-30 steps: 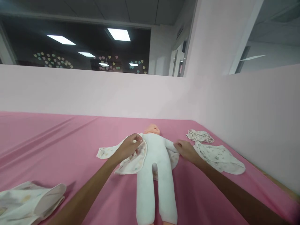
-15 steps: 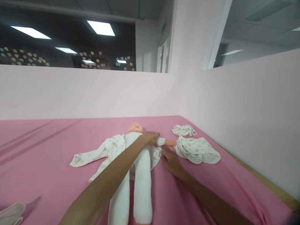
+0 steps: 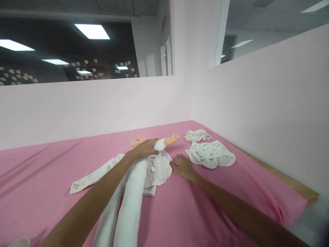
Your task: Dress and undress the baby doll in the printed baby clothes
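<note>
Left hand [image 3: 146, 148]: fingers curled round the doll's [image 3: 131, 206] arm by its white cuff, holding it up off the shirt [image 3: 161, 168].
Right hand [image 3: 183, 168]: fingertips at the shirt's edge; we could not tell whether they pinched it.
Doll: lay on its back on the pink sheet [image 3: 177, 212], trunk partly hidden from us.
Shirt: partly beneath the doll, 1 sleeve stretched out left.
Right side: we counted 2, a printed cloth [image 3: 211, 154] near the right hand, a crumpled cloth [image 3: 197, 135] just beyond.

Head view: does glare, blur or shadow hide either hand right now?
Head view: bright light panels glare in the dark window, high in frame; head view: shadows on the pink sheet are soft; head view: the bottom right corner is blurred; head view: left hand and right hand keep readable outlines, fine detail soft.
</note>
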{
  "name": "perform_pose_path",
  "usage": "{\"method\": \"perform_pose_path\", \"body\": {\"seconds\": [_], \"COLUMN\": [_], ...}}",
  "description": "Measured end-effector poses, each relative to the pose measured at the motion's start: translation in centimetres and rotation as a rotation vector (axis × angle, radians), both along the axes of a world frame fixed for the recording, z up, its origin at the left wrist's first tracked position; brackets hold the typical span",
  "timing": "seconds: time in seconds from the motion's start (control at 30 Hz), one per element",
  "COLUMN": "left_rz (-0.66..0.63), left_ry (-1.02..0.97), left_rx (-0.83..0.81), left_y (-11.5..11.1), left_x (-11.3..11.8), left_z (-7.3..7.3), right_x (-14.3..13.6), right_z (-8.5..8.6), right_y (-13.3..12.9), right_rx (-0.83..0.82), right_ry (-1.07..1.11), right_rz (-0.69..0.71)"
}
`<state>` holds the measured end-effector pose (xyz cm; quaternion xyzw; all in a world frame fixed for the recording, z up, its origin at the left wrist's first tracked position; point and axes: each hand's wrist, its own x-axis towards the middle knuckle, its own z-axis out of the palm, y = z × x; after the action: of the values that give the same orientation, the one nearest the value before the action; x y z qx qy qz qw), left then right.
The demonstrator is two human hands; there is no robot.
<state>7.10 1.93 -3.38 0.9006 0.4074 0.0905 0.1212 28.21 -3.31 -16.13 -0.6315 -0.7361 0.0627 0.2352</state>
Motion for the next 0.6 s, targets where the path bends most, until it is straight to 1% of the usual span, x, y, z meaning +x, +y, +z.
{"method": "perform_pose_path", "body": {"seconds": [0.1, 0.23, 0.3, 0.37, 0.47, 0.5, 0.6], "left_rz": [-0.008, 0.024, 0.03, 0.028, 0.04, 0.043, 0.04], "left_ry": [-0.019, -0.015, -0.019, -0.036, -0.054, -0.056, -0.056], "left_rx": [0.003, 0.016, 0.02, 0.013, -0.006, -0.012, -0.023], "left_y": [-0.4, -0.3, -0.2, -0.2, -0.4, -0.4, -0.4], "left_x": [-0.4, -0.8, -1.1, -1.3, -1.5, -1.5, -1.4], "left_z": [0.0, 0.0, 0.0, 0.0, -0.1, -0.1, -0.3], "right_x": [-1.8, -3.3, -3.7, -4.2, -5.5, -6.1, -8.3], "right_z": [0.3, 1.0, 1.3, 1.5, 1.4, 1.3, 0.9], "right_y": [-0.4, -1.1, -1.9, -3.4, -6.4, -7.3, -9.0], "right_rx": [0.031, 0.03, 0.015, 0.021, 0.088, 0.105, 0.1], "right_ry": [0.033, 0.094, 0.107, 0.158, 0.188, 0.149, -0.025], "right_rz": [0.03, 0.208, 0.249, 0.17, 0.014, 0.004, 0.066]}}
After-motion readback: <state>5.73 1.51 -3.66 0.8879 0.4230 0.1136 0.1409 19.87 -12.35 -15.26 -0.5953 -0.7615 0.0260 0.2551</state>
